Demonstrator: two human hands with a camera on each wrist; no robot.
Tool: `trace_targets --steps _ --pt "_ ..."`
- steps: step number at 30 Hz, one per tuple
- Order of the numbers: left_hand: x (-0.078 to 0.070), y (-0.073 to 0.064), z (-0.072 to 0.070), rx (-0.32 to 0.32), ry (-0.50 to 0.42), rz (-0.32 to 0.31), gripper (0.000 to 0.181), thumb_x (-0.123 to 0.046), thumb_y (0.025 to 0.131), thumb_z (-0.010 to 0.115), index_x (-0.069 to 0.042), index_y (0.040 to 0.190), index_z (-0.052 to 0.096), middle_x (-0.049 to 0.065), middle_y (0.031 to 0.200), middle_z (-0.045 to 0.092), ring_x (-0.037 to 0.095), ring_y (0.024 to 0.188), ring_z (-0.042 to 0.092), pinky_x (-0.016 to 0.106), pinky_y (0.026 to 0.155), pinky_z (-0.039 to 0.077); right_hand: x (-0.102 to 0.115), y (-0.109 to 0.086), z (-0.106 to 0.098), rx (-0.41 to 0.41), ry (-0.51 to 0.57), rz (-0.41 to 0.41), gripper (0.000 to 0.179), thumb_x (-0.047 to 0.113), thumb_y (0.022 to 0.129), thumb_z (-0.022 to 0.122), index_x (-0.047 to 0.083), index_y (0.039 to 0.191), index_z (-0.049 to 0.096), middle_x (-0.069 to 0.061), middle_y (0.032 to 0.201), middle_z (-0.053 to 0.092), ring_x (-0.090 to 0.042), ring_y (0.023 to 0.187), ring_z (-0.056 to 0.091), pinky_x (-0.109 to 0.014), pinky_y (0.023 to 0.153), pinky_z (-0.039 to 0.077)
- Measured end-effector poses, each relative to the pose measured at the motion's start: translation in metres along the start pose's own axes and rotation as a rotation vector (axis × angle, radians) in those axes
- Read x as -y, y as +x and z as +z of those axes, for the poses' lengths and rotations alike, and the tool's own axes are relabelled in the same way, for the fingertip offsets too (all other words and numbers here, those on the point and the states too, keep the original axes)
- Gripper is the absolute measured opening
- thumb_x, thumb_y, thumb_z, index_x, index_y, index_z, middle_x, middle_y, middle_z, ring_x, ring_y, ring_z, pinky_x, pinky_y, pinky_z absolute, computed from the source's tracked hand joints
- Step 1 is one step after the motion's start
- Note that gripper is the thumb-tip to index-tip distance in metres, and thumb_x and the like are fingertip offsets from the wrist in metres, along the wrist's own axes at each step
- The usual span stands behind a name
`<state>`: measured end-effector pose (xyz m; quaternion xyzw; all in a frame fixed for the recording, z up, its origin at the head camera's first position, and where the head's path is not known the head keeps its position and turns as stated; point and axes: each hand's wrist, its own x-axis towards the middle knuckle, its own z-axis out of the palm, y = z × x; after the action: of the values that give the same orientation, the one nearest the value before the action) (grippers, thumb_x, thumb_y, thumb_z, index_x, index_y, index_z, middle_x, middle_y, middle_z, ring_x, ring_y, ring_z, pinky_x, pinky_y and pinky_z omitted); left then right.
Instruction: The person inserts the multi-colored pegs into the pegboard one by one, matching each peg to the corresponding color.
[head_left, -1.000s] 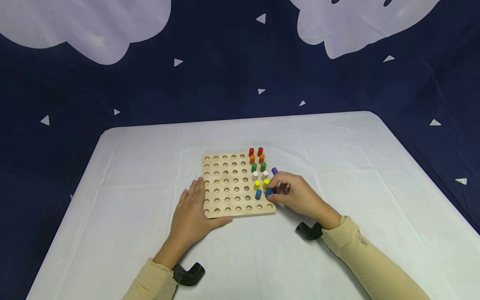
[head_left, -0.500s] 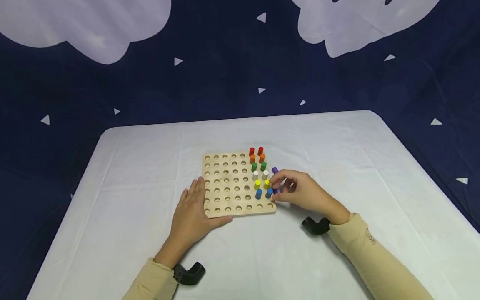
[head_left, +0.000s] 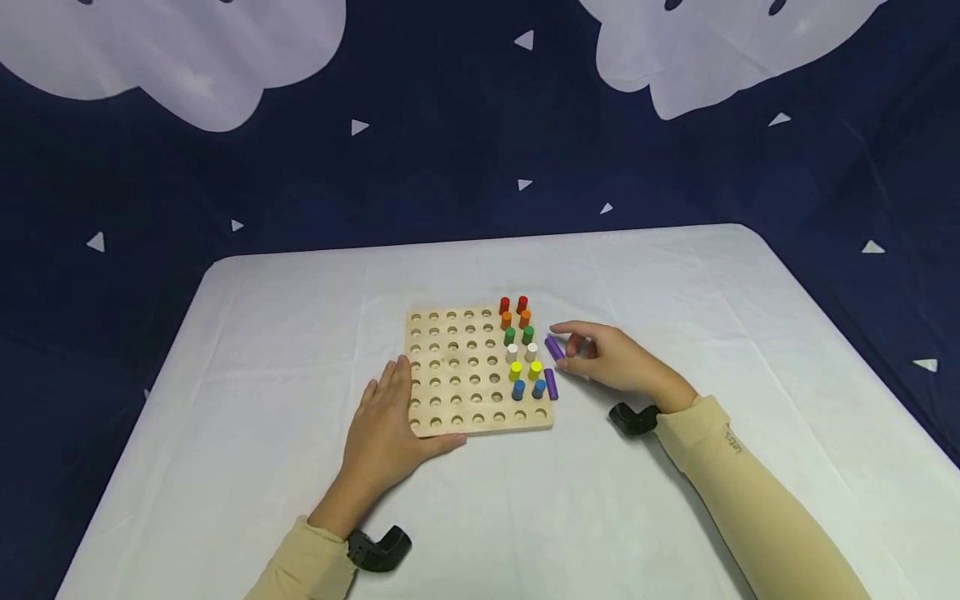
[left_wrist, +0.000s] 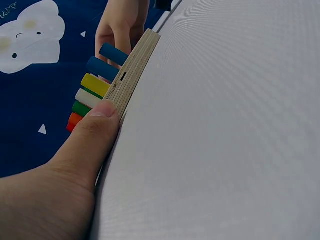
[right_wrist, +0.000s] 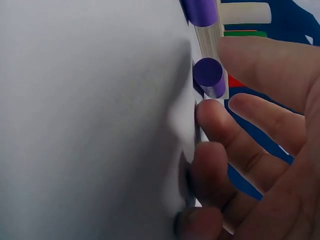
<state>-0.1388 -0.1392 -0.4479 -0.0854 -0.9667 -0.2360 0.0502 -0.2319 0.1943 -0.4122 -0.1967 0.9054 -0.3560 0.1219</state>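
Note:
A square wooden pegboard (head_left: 462,372) lies on the table, its two right-hand columns holding pairs of red, orange, green, white, yellow and blue pegs (head_left: 538,389). My left hand (head_left: 381,429) rests on its left side, fingers straight and thumb along the front edge. Beside the board's right edge lie two purple pegs, the farther one (head_left: 554,347) tilted and the nearer one (head_left: 551,384) closer to the board. Around the farther purple peg my right hand (head_left: 618,360) holds thumb and forefinger apart; the right wrist view shows no grip on that peg (right_wrist: 208,74).
A white cloth covers the table (head_left: 300,333). Behind it hangs a dark blue backdrop (head_left: 450,167) with white clouds and triangles. Each wrist wears a black camera mount, the left one (head_left: 379,549) low over the table and the right one (head_left: 633,419) beside the sleeve.
My right hand has let go of the right-hand blue peg, which stands in the board, and moved away toward the farther purple peg. The left hand has stayed in place.

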Motion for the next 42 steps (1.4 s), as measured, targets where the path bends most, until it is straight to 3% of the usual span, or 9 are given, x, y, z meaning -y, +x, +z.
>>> trace_targets --steps 7,13,19,29,37,42 --pt "-0.001 0.000 0.002 0.003 -0.001 0.005 0.135 -0.084 0.056 0.063 -0.001 0.151 0.013 0.015 0.157 0.019 0.029 0.147 0.016 0.047 0.120 0.013 0.003 0.004 0.001 0.015 -0.106 -0.031 0.044 0.024 0.086 0.070 0.018 0.127 0.058 0.002 0.088 0.058 -0.014 0.073 0.049 -0.026 0.065 0.044" --pt "-0.002 -0.001 0.003 -0.001 -0.001 0.010 0.135 -0.083 0.056 0.064 0.000 0.150 0.014 0.016 0.157 0.020 0.029 0.147 0.017 0.047 0.120 0.013 0.005 0.000 0.003 -0.039 -0.102 0.024 0.037 0.026 0.082 0.074 0.019 0.115 0.059 0.002 0.086 0.058 -0.015 0.070 0.050 -0.027 0.062 0.044" --pt "-0.002 -0.002 0.003 -0.002 -0.002 0.008 0.135 -0.082 0.057 0.065 0.001 0.150 0.015 0.017 0.156 0.021 0.030 0.146 0.018 0.047 0.120 0.014 0.001 -0.007 0.005 -0.094 -0.063 0.065 0.039 0.029 0.081 0.074 0.023 0.115 0.056 0.003 0.087 0.060 -0.016 0.069 0.051 -0.025 0.058 0.044" --pt "0.001 -0.004 0.003 0.007 0.005 -0.002 0.136 -0.085 0.057 0.061 0.000 0.151 0.013 0.016 0.157 0.019 0.029 0.146 0.018 0.046 0.120 0.014 0.012 -0.027 0.009 -0.171 0.111 -0.039 0.040 0.019 0.078 0.077 0.020 0.112 0.057 -0.001 0.092 0.064 -0.016 0.072 0.053 -0.023 0.053 0.044" --pt "0.002 -0.002 0.001 0.011 0.006 -0.006 0.136 -0.086 0.056 0.060 -0.001 0.151 0.012 0.015 0.158 0.017 0.029 0.147 0.017 0.045 0.120 0.013 0.025 -0.033 0.014 -0.146 0.196 -0.102 0.039 0.014 0.078 0.077 0.021 0.109 0.056 0.001 0.092 0.062 -0.015 0.072 0.052 -0.023 0.055 0.045" --pt "0.001 -0.001 0.000 0.012 0.003 -0.007 0.136 -0.084 0.057 0.062 -0.001 0.151 0.011 0.015 0.158 0.018 0.029 0.147 0.016 0.045 0.121 0.012 0.033 -0.037 0.019 -0.137 0.190 -0.139 0.040 0.015 0.077 0.079 0.021 0.109 0.056 0.000 0.090 0.062 -0.014 0.070 0.052 -0.023 0.054 0.045"
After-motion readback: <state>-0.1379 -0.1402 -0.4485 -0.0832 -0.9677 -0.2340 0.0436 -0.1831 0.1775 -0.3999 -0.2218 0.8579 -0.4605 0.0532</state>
